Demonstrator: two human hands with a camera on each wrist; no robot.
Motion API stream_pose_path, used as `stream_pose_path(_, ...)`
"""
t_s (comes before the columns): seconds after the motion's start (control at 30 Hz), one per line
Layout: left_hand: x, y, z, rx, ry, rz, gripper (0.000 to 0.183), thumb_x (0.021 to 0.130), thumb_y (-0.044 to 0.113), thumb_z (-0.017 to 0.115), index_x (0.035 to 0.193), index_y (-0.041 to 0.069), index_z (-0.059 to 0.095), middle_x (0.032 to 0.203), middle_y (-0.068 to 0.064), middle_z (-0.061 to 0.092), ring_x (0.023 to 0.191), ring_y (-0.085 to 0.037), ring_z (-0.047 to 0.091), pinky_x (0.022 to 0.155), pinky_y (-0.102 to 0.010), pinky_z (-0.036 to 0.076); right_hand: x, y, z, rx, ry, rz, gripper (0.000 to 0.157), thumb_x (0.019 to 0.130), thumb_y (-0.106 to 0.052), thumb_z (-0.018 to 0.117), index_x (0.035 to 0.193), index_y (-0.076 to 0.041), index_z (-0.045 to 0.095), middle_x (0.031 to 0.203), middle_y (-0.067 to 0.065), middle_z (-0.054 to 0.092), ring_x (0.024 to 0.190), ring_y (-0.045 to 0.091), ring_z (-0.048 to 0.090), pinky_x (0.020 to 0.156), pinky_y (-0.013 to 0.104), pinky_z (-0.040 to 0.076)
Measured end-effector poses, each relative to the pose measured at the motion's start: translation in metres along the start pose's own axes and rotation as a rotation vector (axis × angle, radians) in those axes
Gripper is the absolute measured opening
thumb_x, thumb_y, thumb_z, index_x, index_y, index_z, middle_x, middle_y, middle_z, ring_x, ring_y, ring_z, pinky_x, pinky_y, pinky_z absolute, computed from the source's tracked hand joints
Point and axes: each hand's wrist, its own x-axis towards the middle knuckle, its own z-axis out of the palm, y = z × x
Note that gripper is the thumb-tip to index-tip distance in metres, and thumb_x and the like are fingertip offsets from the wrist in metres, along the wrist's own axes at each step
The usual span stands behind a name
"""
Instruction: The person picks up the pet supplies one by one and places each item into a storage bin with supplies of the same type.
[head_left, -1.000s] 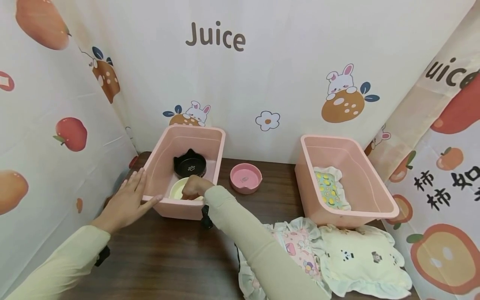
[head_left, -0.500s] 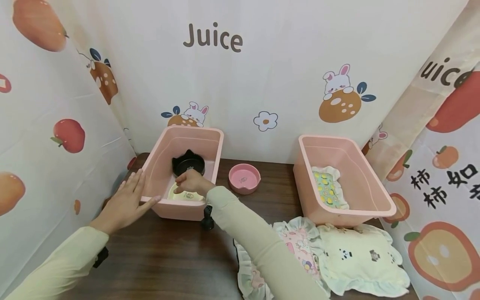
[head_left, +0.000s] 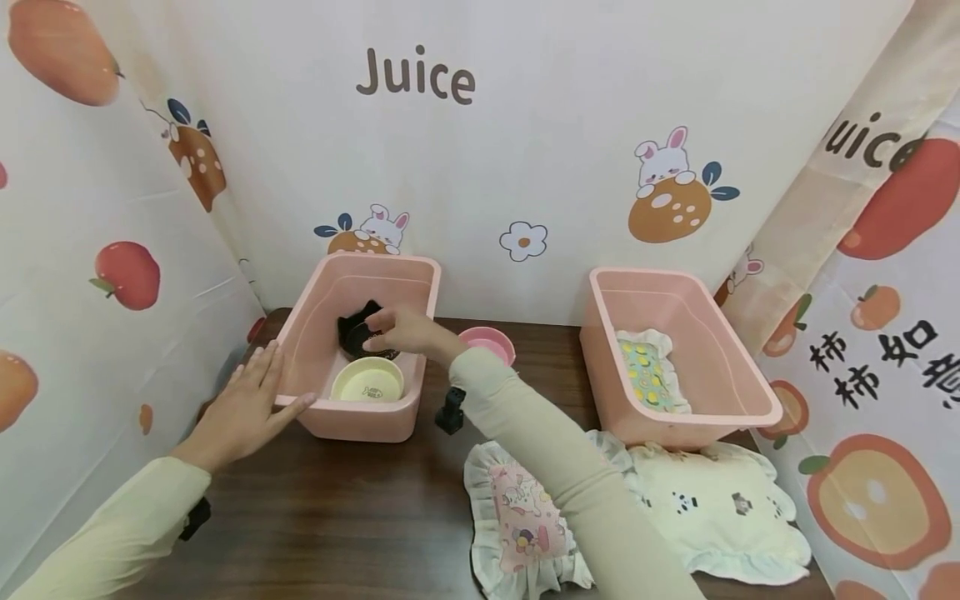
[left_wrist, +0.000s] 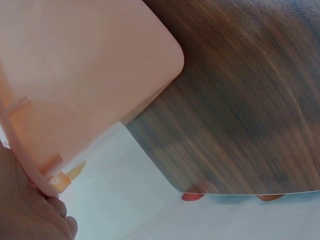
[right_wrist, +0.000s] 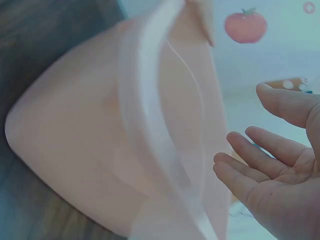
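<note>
In the head view, my left hand (head_left: 243, 410) rests on the left rim of a pink bin (head_left: 352, 423), fingers straight. The left wrist view shows that hand at the rim from below. My right hand (head_left: 408, 330) is over the bin's right side, holding nothing; the right wrist view shows its fingers (right_wrist: 245, 177) spread and slightly bent. Inside the bin, a pale yellow bowl (head_left: 367, 382) sits at the near end. Behind it is a black cat-eared bowl (head_left: 358, 333), partly hidden by the right hand. A pink bowl (head_left: 489, 340) on the table is partly covered by the right forearm.
A second pink bin (head_left: 720, 375) at right holds a small lemon-print cushion (head_left: 651, 375). In front lie a pink-print frilled cushion (head_left: 525, 517) and a cream frilled cushion (head_left: 720, 508) on the dark wood table (head_left: 330, 517). Printed curtains (head_left: 525, 150) surround the table.
My right hand has let go of the yellow bowl, which now stands in the bin, and has risen up and to the right. My left hand stays on the rim.
</note>
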Motion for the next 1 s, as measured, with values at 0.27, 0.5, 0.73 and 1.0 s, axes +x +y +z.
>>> stream_pose_path(0.27,0.0,-0.002,0.001,0.004,0.028,0.023,0.098,0.094,0.062,0.042,0.148,-0.011,0.006,0.154,-0.033,0.006,0.142,-0.05,0.004,0.114,-0.061,0.006,-0.019,0.008,-0.041,0.04,0.057,0.004,0.055,0.088,-0.02,0.068,0.138,-0.006,0.05,0.139,0.011,0.054,0.129,0.024,0.049,0.104,0.033,0.042)
stream_pose_path(0.5,0.0,-0.002,0.002,0.0,0.037,0.025,0.098,0.093,0.061,0.043,0.149,-0.01,0.006,0.155,-0.032,0.004,0.142,-0.049,0.004,0.114,-0.061,0.005,-0.038,0.033,-0.065,0.051,0.1,0.078,0.058,0.09,-0.031,0.065,0.143,-0.014,0.047,0.14,0.007,0.052,0.131,0.023,0.046,0.107,0.041,0.039)
stream_pose_path(0.73,0.002,-0.002,0.001,0.003,0.027,0.028,0.098,0.094,0.062,0.042,0.148,-0.011,0.006,0.155,-0.033,0.006,0.142,-0.05,0.004,0.113,-0.062,0.007,-0.044,0.069,-0.075,0.096,0.137,0.169,0.057,0.09,-0.032,0.066,0.141,-0.017,0.048,0.139,0.006,0.053,0.13,0.022,0.048,0.105,0.042,0.041)
stream_pose_path(1.0,0.001,-0.002,0.001,0.017,0.023,0.028,0.097,0.094,0.061,0.042,0.148,-0.012,0.008,0.154,-0.033,0.007,0.141,-0.05,0.006,0.112,-0.063,0.009,-0.051,0.108,-0.073,0.089,0.176,0.205,0.053,0.093,-0.024,0.063,0.141,-0.009,0.047,0.141,0.014,0.05,0.129,0.027,0.048,0.105,0.044,0.041)
